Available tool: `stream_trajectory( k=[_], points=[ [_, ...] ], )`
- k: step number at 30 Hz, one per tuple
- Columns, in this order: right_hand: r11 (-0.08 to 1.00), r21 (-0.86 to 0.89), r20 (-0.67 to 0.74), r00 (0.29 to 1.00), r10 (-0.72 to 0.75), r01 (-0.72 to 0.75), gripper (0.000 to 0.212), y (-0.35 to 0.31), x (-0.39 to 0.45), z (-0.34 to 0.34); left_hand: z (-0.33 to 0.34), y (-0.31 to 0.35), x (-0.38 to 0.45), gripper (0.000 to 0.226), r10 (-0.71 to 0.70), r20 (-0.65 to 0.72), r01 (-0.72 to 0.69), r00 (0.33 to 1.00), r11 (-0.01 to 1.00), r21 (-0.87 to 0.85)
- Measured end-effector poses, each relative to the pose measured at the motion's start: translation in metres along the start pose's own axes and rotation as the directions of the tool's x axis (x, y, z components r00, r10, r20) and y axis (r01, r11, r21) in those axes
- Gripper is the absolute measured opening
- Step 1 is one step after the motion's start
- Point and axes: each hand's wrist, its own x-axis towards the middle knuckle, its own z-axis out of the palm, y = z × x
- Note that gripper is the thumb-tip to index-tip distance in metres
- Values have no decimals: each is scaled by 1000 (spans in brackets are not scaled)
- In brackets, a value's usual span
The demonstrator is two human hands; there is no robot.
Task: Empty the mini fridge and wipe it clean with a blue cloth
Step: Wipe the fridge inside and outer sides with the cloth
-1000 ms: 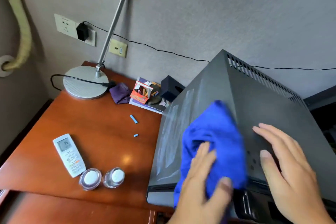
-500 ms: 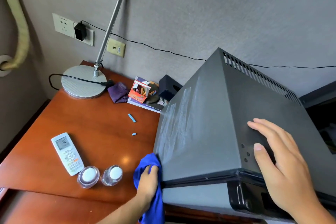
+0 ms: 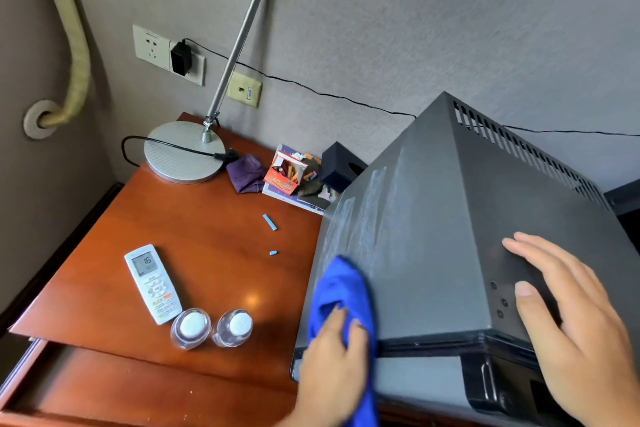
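Nearest, left hand [image 3: 332,354] bunched round the blue cloth [image 3: 341,291], fingers curled into it, pressing it flat on the left side wall of the mini fridge [image 3: 433,253]. Probably held like that to rub off the pale chalky smears showing higher and farther up that same wall. Cloth between hand and fridge, touching both, down by the near bottom corner.

Right hand [image 3: 568,319] spread flat on the fridge top, fingers straight and a little apart, gripping nothing. Likely there to stop the box sliding during the rubbing.

Fridge on the right end of the worktop [image 3: 194,253], door side facing near, so inside hidden; cannot tell if emptied.

Left of the fridge, near edge: two small bottles [image 3: 211,328] standing side by side, maybe taken out earlier. Just beyond, a white remote [image 3: 152,282]. Farther out, two bits of blue chalk [image 3: 269,222], well apart from the cloth.

Far back by the wall: chalk box [image 3: 285,172], purple rag [image 3: 246,172], round lamp base [image 3: 183,152].
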Motion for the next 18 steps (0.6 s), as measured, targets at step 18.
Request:
stream_trajectory(
  k=[18],
  points=[
    [1000,2,-4,1000,0,0,45,-1,1,-2,-8,48,32,45,204,-90,-207,975,978,-25]
  ],
)
